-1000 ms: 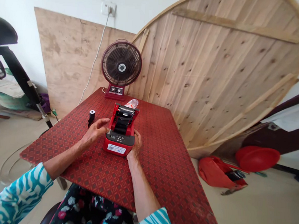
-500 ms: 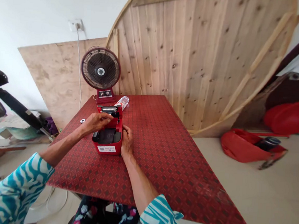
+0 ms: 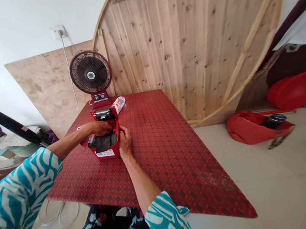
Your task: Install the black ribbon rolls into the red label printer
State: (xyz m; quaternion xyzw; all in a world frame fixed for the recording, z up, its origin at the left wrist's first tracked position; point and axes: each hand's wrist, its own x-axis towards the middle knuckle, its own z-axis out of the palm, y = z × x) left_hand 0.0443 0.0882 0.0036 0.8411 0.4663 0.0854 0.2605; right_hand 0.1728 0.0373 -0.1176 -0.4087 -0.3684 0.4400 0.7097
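A small red label printer (image 3: 105,149) sits on the red patterned table (image 3: 166,147) with its lid (image 3: 102,113) raised. My left hand (image 3: 100,128) reaches into the open compartment, fingers curled down over the black inside; what they touch is hidden. My right hand (image 3: 124,143) lies against the printer's right side, fingers pressed to its casing. A clear plastic bottle (image 3: 119,104) lies just behind the printer.
A dark red desk fan (image 3: 90,75) stands at the table's far edge, its cord running up to a wall socket (image 3: 58,32). A large round wooden panel (image 3: 190,43) leans behind the table. Red basins and a red bag (image 3: 255,129) are on the floor at right.
My head has swung and tilted, shifting the scene left. My left hand moved from the printer's left side into the open compartment. My right hand stayed on the right side.
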